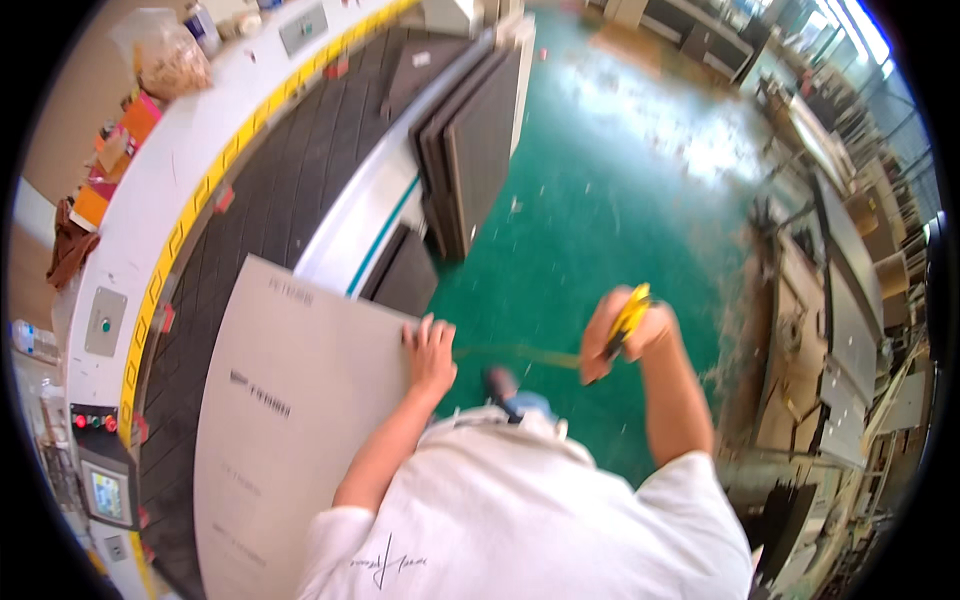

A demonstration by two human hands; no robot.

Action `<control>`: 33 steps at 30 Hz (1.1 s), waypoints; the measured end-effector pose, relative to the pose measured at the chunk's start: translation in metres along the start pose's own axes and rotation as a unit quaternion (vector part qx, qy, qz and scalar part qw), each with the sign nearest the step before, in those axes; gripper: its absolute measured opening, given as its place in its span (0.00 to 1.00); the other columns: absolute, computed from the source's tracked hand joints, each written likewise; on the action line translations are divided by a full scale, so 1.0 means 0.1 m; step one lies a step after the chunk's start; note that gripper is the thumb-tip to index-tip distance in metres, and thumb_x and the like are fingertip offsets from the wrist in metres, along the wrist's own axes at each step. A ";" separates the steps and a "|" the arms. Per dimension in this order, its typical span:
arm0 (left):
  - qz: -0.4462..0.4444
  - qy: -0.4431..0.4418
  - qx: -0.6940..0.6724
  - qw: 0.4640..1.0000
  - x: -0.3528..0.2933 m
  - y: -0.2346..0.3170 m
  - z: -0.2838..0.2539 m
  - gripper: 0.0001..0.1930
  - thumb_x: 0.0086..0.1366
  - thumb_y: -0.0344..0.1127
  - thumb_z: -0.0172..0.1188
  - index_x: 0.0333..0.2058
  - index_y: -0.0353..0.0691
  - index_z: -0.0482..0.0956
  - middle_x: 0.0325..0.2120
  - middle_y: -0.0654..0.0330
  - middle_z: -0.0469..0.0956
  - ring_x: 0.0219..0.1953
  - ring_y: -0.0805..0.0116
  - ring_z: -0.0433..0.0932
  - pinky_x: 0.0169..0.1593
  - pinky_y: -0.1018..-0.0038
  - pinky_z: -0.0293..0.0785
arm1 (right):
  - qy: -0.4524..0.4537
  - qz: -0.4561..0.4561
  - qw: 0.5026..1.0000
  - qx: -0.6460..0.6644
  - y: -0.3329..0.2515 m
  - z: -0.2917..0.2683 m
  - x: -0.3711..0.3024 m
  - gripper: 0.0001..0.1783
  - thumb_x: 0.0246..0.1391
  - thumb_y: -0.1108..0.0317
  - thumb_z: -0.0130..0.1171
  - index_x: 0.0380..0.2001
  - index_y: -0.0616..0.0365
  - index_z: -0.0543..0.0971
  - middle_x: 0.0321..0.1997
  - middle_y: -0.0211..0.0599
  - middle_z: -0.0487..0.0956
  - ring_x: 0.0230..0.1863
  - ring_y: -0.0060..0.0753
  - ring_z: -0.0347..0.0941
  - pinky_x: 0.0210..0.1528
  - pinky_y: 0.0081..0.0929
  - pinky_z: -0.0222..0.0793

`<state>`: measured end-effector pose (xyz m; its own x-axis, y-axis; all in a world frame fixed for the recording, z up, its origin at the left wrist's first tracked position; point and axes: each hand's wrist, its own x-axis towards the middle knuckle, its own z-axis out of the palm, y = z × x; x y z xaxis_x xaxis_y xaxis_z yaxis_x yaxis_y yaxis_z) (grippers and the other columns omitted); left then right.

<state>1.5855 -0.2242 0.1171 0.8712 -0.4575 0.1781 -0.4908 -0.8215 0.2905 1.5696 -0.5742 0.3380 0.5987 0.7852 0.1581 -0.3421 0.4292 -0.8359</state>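
Tape runs taut between the two hands in the head view: a thin yellow measuring blade [520, 353] stretches from the corner of a large pale grey flat board [290, 420] out to a yellow and black tape measure case [628, 318]. The left hand [430, 355] lies flat on the board's right corner, its fingers [425, 335] spread apart and pressing down on the edge where the blade begins. The right hand [622, 335] is raised over the green floor [600, 200], its fingers curled tight around the case.

The board rests tilted on the black ribbed bed [290, 180] of a long white machine bench [160, 190] with a yellow strip along its rim. Lower left on that bench sit a small control panel with red buttons and a screen [100, 470]. A stack of dark brown panels [475, 140] leans upright against the far side of the bench. Cut board pieces and sawdust [800, 330] lie well apart at the right. The person's white shirt [520, 510] fills the lower middle.
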 end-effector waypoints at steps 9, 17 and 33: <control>-0.030 -0.025 0.043 0.998 -0.09 0.00 0.19 0.23 0.54 0.20 0.59 0.50 0.48 0.74 0.53 0.64 0.72 0.71 0.52 0.60 0.73 0.28 0.42 | -0.074 0.252 0.936 -0.237 -0.62 -0.04 0.08 0.31 0.41 0.64 0.84 0.47 0.70 0.86 0.32 0.40 0.86 0.26 0.25 0.80 0.28 0.21 0.74; -0.036 -0.015 0.033 0.999 -0.11 -0.04 0.20 0.26 0.52 0.17 0.57 0.50 0.46 0.74 0.55 0.62 0.72 0.71 0.49 0.59 0.73 0.28 0.41 | -0.092 0.282 0.919 -0.261 -0.78 0.00 0.14 0.29 0.35 0.68 0.87 0.43 0.69 0.86 0.38 0.44 0.89 0.25 0.19 0.76 0.27 0.22 0.72; -0.031 -0.001 0.051 0.998 -0.06 -0.04 0.30 0.24 0.53 0.19 0.58 0.50 0.48 0.74 0.53 0.63 0.73 0.69 0.53 0.63 0.73 0.29 0.43 | -0.146 0.309 0.922 -0.182 -0.82 -0.25 0.22 0.26 0.41 0.67 0.85 0.44 0.65 0.87 0.45 0.37 0.89 0.35 0.19 0.81 0.36 0.20 0.76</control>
<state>1.5823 -0.2283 0.0870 0.8996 -0.4055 0.1618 -0.4326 -0.8781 0.2044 1.6287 -0.6029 0.3972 0.1312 0.9390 -0.3178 -0.2552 -0.2778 -0.9261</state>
